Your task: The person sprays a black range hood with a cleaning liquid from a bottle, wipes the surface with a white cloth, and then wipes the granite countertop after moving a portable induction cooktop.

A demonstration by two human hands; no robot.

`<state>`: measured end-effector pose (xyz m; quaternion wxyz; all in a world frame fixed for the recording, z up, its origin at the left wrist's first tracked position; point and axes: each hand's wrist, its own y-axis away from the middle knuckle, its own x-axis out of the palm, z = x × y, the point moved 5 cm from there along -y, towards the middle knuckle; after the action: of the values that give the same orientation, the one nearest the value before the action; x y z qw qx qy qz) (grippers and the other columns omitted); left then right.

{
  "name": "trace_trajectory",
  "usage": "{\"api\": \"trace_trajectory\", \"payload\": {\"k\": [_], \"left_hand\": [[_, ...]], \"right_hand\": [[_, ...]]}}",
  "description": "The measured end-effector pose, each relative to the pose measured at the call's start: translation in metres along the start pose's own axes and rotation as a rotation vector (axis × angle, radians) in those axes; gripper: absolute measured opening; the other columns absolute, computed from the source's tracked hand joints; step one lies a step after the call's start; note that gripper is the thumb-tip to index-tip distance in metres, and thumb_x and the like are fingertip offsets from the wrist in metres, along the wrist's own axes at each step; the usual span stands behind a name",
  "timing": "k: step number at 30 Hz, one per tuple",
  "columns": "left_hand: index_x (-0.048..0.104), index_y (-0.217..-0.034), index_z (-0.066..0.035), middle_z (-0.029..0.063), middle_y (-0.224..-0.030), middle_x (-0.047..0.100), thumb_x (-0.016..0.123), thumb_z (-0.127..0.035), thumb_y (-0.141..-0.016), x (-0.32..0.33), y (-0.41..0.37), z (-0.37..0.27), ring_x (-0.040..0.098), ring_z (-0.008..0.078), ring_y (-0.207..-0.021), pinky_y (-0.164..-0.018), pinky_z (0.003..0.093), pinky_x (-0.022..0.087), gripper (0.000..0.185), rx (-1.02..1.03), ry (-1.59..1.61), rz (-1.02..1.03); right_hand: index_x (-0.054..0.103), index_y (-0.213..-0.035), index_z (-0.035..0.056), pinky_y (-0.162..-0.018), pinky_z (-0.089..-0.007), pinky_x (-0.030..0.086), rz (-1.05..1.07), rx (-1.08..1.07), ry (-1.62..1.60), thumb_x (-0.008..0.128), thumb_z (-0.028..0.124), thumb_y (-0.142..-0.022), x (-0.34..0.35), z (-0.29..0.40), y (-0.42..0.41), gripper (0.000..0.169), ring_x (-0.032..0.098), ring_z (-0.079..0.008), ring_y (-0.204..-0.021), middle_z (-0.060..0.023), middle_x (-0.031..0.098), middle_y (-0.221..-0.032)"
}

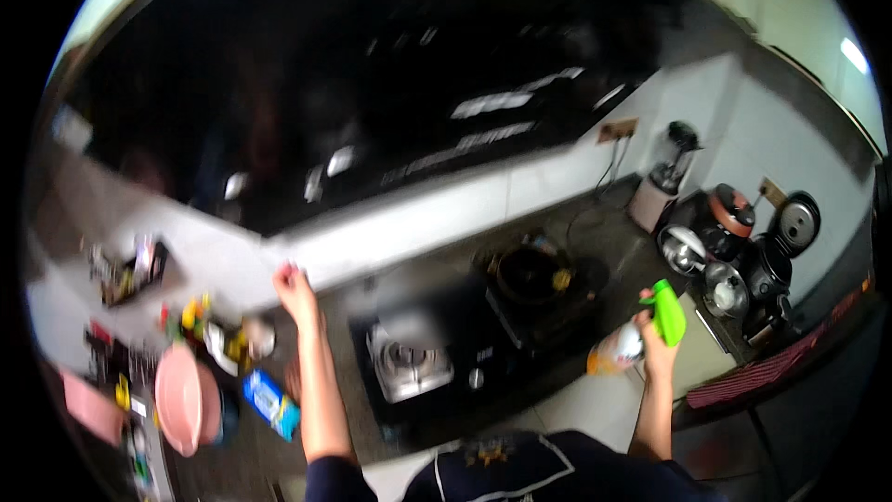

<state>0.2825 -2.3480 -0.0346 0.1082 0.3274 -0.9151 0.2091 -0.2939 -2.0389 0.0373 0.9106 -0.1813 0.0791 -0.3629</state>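
My right hand (656, 341) grips a spray bottle with a bright green trigger head (670, 314). The bottle's body, white and orange (617, 350), tilts down to the left over the front of the counter. Raised on the other side, my left hand (291, 286) is near the lower left corner of a black range hood (418, 118). Its fingers look bunched but are blurred, and no object shows in them. Between my arms lies a black gas hob with a bare metal burner (411, 362) on its left. A dark wok (533, 273) sits on the right side.
Left are a pink basin (185, 397), a blue packet (270, 401) and blurred bottles (237, 338). At right stand a blender (665, 181), an open-lidded rice cooker (766, 268), metal bowls (725, 291) and a pale board (704, 355). A striped cloth (752, 376) hangs near the edge.
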Motion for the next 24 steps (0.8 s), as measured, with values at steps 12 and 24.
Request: {"api": "trace_trajectory", "payload": {"k": [12, 24], "left_hand": [[0.055, -0.105, -0.004, 0.0129, -0.137, 0.041, 0.058, -0.008, -0.065, 0.323, 0.239, -0.288, 0.047, 0.0215, -0.102, -0.077, 0.0318, 0.037, 0.04, 1.713, -0.769, 0.456], [0.049, -0.12, -0.008, 0.019, -0.14, 0.035, 0.056, -0.011, -0.073, 0.406, 0.24, -0.284, 0.039, 0.0254, -0.108, -0.077, 0.0329, 0.036, 0.048, 1.839, -1.138, 0.152]], "right_hand": [[0.052, -0.116, -0.0021, -0.069, -0.0248, 0.048, -0.08, 0.042, -0.175, 0.058, -0.004, -0.077, -0.027, -0.017, 0.02, 0.04, 0.056, -0.0084, -0.071, -0.0084, 0.061, -0.107], [0.058, -0.112, -0.0005, -0.065, -0.0218, 0.045, -0.225, 0.037, -0.052, 0.058, -0.004, -0.074, -0.097, -0.033, 0.022, 0.038, 0.051, -0.0056, -0.066, -0.0018, 0.059, -0.083]]}}
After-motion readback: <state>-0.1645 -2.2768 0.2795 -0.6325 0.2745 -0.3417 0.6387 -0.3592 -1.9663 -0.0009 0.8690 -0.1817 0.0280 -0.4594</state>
